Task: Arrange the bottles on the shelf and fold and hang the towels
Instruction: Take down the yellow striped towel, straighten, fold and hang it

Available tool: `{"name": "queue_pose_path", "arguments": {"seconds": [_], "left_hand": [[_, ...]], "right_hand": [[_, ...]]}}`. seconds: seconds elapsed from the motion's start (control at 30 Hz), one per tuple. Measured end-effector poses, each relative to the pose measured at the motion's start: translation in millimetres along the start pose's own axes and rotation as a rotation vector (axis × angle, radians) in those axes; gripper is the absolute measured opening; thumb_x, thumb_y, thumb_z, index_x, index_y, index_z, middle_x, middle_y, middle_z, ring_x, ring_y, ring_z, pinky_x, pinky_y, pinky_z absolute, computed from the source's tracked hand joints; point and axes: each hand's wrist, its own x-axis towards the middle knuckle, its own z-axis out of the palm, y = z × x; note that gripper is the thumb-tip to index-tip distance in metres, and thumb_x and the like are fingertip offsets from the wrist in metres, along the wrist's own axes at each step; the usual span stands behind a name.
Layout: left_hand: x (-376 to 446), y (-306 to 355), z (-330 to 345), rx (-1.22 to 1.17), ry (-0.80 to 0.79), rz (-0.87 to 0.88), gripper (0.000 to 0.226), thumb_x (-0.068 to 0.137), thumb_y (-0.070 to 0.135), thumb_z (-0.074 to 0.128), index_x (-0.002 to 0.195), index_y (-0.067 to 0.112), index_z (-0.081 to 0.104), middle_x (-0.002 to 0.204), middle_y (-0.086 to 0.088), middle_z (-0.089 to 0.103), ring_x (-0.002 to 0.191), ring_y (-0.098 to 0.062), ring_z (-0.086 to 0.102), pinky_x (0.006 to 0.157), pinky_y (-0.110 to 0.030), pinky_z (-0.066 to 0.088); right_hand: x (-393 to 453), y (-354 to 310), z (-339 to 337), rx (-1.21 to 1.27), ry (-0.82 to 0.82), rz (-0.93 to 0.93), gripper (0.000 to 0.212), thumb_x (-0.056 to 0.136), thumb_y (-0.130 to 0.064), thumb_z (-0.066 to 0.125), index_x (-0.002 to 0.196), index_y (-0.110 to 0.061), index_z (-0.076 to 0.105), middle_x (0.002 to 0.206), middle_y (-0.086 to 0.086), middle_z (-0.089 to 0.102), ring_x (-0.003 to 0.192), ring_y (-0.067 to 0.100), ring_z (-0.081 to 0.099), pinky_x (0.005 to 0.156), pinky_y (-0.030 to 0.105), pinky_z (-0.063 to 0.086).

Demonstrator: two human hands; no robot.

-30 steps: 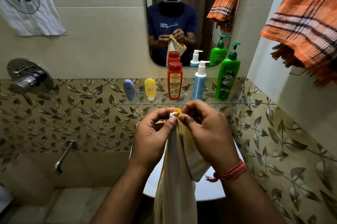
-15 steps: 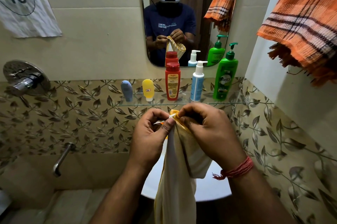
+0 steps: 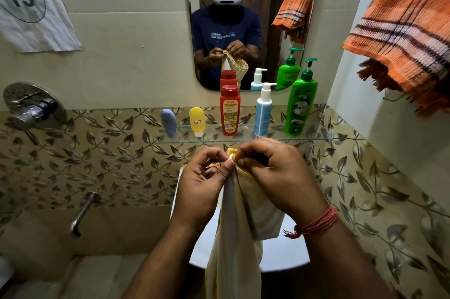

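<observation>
Your left hand (image 3: 202, 186) and right hand (image 3: 275, 177) both pinch the top edge of the cream towel (image 3: 233, 238), fingertips meeting just below the glass shelf (image 3: 323, 138); the towel hangs down over the white basin (image 3: 289, 257). Five bottles stand on the shelf, from the blue tube (image 3: 168, 122) to the green pump bottle (image 3: 301, 104)

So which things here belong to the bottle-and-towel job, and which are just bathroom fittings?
Job:
- cream yellow-edged towel, pinched by left hand and right hand
- five bottles on glass shelf: grey-blue tube, yellow tube, red bottle, white-blue pump bottle, green pump bottle
- orange plaid towel, hung

Background:
- mirror
- chrome tap
- numbered paper
</observation>
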Motion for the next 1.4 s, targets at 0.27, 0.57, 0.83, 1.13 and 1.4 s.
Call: {"name": "queue_pose_path", "arguments": {"seconds": [0.27, 0.57, 0.83, 1.13, 1.4], "left_hand": [[2, -5, 1, -0.085, -0.032, -0.028, 0.013, 0.083, 0.021, 0.065, 0.088, 0.01, 0.059, 0.08, -0.002, 0.064, 0.067, -0.004, 0.056, 0.06, -0.014, 0.044], [2, -8, 5, -0.141, -0.054, -0.05, 0.009, 0.083, 0.018, 0.066, 0.085, 0.013, 0.059, 0.079, 0.002, 0.066, 0.066, -0.004, 0.058, 0.059, -0.014, 0.044], [5, -15, 2, 0.007, -0.041, 0.016, 0.009, 0.084, 0.026, 0.073, 0.086, 0.026, 0.064, 0.086, -0.016, 0.062, 0.075, -0.029, 0.048, 0.073, -0.042, 0.042], [24, -5, -10, 0.023, 0.229, 0.054, 0.015, 0.084, 0.031, 0.065, 0.088, 0.018, 0.058, 0.086, -0.003, 0.065, 0.079, -0.009, 0.063, 0.072, -0.021, 0.053], [32, -13, -18, -0.09, 0.119, -0.086, 0.013, 0.084, 0.026, 0.062, 0.088, 0.014, 0.059, 0.076, 0.005, 0.066, 0.077, -0.009, 0.061, 0.074, -0.024, 0.053]], "right_hand": [[0, 3, -6, 0.145, -0.103, 0.103, 0.013, 0.086, -0.011, 0.073, 0.091, -0.023, 0.075, 0.092, -0.012, 0.068, 0.091, -0.001, 0.064, 0.081, 0.014, 0.052], [4, -2, -9, -0.029, -0.145, 0.099, 0.014, 0.086, -0.013, 0.073, 0.09, -0.026, 0.073, 0.094, -0.01, 0.063, 0.09, 0.002, 0.057, 0.076, 0.016, 0.049], [4, 6, 1, 0.014, -0.073, 0.128, 0.009, 0.085, -0.016, 0.074, 0.091, -0.023, 0.074, 0.09, -0.014, 0.059, 0.088, -0.003, 0.056, 0.069, 0.007, 0.043], [-13, 21, -11, -0.147, -0.43, 0.076, 0.037, 0.084, -0.049, 0.072, 0.113, -0.037, 0.052, 0.099, -0.016, 0.064, 0.086, 0.002, 0.059, 0.069, 0.027, 0.05], [-11, 7, -38, -0.487, -0.351, -0.104, 0.023, 0.096, -0.049, 0.05, 0.107, -0.031, 0.06, 0.077, -0.013, 0.058, 0.074, 0.01, 0.055, 0.067, 0.03, 0.043]]}}
